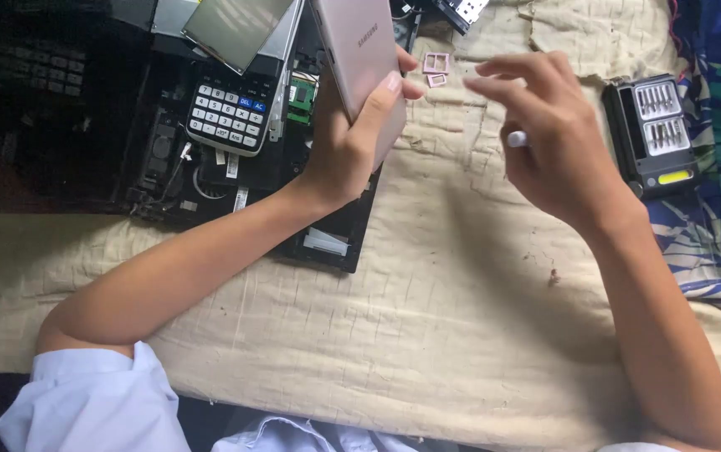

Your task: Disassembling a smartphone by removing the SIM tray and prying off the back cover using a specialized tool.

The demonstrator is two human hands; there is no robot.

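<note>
While left hand (345, 151) grips pink phone (362, 63) | right hand (544, 142) pinches white tool (517, 139) | calculator (233, 109), bit case (653, 134) nearby

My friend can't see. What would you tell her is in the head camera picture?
A person's left hand holds up a pink phone, back showing, while the right hand grips a small white-tipped tool. Beneath lie a cream cloth, a calculator, an opened black device and a screwdriver bit case.

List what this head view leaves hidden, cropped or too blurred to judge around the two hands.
- Pink phone: top cropped by the frame edge; screen side faces away; left hand covers its lower part.
- White-tipped tool: mostly hidden inside the right hand.
- Right hand's fingers: motion-blurred.
- Bit case: bits too small to identify.
</note>
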